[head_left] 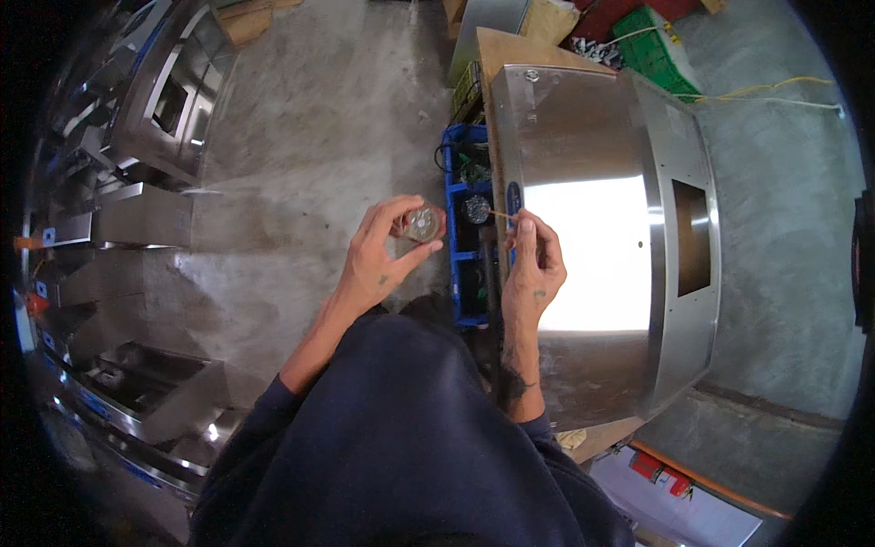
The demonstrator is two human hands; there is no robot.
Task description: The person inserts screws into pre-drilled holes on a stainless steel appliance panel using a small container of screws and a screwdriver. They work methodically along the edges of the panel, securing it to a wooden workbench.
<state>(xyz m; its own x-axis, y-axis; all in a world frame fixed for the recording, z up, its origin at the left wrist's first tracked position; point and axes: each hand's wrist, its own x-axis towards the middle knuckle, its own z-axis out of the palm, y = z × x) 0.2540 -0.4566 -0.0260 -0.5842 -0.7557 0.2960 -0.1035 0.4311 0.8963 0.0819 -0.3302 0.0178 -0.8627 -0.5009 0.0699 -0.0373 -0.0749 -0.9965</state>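
Note:
My left hand [378, 246] is wrapped round a small round container [422, 224], its greyish, circular top facing up; what is inside cannot be made out. To its right, my right hand [536, 264] pinches a thin reddish-brown stick [500, 214] between thumb and fingertips. The stick points left, toward the container, and is apart from it. Beneath the stick's tip, a blue crate [469, 244] with compartments holds a round, shiny metallic cluster [477, 210]. Beside my right hand lies a large stainless steel housing [583, 128] with a rectangular opening.
The steel housing rests on a wooden board [497, 50]. Several steel housings [146, 216] stand along the left side on the concrete floor [301, 100]. A green crate [652, 55] and a yellow cord [775, 87] are at the far right. Red extinguishers [660, 475] lie at the lower right.

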